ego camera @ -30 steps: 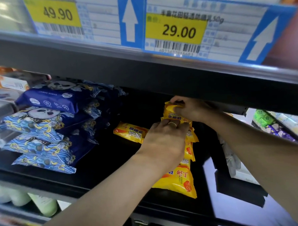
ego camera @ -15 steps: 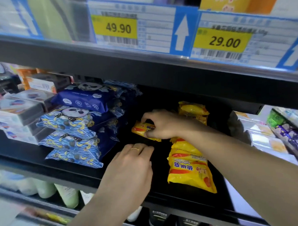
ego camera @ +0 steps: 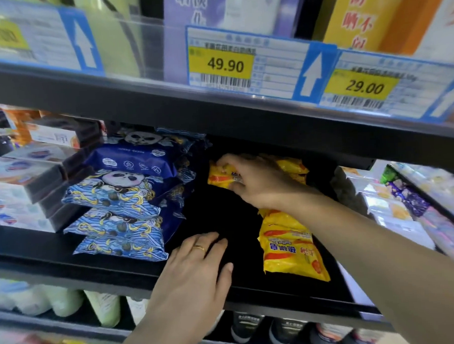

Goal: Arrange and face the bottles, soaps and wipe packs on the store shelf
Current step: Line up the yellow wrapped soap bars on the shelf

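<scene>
Yellow soap pack [ego camera: 222,176] sits deep on the black shelf [ego camera: 94,266], pinched by the right hand [ego camera: 257,181]. Left hand [ego camera: 196,272] rests flat, empty. Best drawn forward, label outward.

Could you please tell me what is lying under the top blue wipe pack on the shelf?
More blue wipe packs with a panda print, stacked down to the black shelf. Whatever lies behind the stack is covered.

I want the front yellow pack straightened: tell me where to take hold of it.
Pinch the front yellow pack across its near crimped end, coming from the shelf's open front. It lies flat, lengthwise, that end toward the shelf edge; the right arm crosses its rear.
</scene>
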`<action>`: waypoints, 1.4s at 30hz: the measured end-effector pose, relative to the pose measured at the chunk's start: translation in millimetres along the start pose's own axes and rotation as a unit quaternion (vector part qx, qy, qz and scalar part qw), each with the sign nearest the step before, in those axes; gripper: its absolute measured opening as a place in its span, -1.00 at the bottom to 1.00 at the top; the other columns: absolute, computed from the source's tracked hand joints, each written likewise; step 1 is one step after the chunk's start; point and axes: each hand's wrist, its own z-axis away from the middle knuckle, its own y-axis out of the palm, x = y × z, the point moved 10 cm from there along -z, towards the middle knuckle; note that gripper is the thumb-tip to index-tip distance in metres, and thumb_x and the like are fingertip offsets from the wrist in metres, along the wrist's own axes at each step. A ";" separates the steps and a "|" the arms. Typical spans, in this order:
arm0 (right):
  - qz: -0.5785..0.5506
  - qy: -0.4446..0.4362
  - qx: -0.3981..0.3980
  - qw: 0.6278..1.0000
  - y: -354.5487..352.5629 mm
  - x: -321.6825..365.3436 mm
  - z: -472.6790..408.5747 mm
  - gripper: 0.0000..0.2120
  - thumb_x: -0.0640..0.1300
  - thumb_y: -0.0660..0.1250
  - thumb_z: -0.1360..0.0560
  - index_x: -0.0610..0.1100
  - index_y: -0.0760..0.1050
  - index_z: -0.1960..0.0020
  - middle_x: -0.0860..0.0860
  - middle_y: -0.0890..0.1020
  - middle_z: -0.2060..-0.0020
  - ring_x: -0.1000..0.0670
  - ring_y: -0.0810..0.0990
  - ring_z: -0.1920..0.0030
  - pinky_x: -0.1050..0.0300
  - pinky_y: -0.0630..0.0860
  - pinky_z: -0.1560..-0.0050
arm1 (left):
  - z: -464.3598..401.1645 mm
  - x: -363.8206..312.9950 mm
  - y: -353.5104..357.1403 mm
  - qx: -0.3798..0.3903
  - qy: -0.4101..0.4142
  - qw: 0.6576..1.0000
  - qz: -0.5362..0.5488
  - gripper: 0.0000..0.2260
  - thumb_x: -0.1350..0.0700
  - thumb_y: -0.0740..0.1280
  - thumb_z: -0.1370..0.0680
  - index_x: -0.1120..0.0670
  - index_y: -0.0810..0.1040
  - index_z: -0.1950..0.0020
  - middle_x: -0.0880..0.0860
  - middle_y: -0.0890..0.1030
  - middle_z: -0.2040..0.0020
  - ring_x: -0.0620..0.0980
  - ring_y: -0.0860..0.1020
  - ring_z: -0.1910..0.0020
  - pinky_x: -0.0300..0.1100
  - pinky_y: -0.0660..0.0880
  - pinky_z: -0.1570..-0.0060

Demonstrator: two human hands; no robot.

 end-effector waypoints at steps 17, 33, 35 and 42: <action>-0.068 0.151 0.011 0.986 -5.1 -129.2 37.9 -0.59 -0.16 0.26 -0.62 0.22 0.50 -0.38 0.06 0.52 -0.41 -0.06 0.51 -0.37 0.02 0.47 -0.37 | 2.0 -1.1 -3.5 -0.026 0.012 1.000 0.005 -0.56 -0.14 0.11 -0.61 -0.02 0.61 -0.34 -0.03 0.59 -0.32 0.06 0.55 -0.27 0.03 0.56 -0.16; -0.064 0.109 -0.184 0.975 -41.7 -79.8 184.3 -0.71 -0.06 0.31 -0.55 0.04 0.61 -0.25 0.12 0.61 -0.17 0.07 0.48 -0.25 0.34 0.31 -0.34 | 6.6 -43.1 -29.4 -0.066 0.083 0.991 0.078 -0.62 -0.09 0.15 -0.57 -0.06 0.63 -0.28 -0.12 0.62 -0.22 -0.06 0.50 -0.22 0.00 0.54 -0.10; -0.039 0.119 -0.183 0.975 -44.3 -90.2 208.8 -0.72 -0.15 0.35 -0.55 0.02 0.62 -0.24 0.12 0.62 -0.14 0.07 0.50 -0.18 0.53 0.24 -0.22 | 6.0 -68.8 -37.3 -0.074 0.110 0.987 0.088 -0.63 -0.08 0.16 -0.55 -0.08 0.62 -0.27 -0.15 0.61 -0.22 -0.08 0.49 -0.21 -0.05 0.53 -0.09; -0.025 0.170 -0.195 0.966 -48.4 -160.8 285.6 -0.68 -0.19 0.42 -0.54 0.09 0.59 -0.24 0.23 0.55 -0.18 0.08 0.49 -0.24 0.54 0.24 -0.21 | -3.7 -162.0 -25.4 -0.052 0.153 0.979 0.122 -0.67 -0.06 0.19 -0.53 -0.15 0.56 -0.25 -0.24 0.57 -0.18 -0.16 0.47 -0.17 -0.23 0.53 -0.04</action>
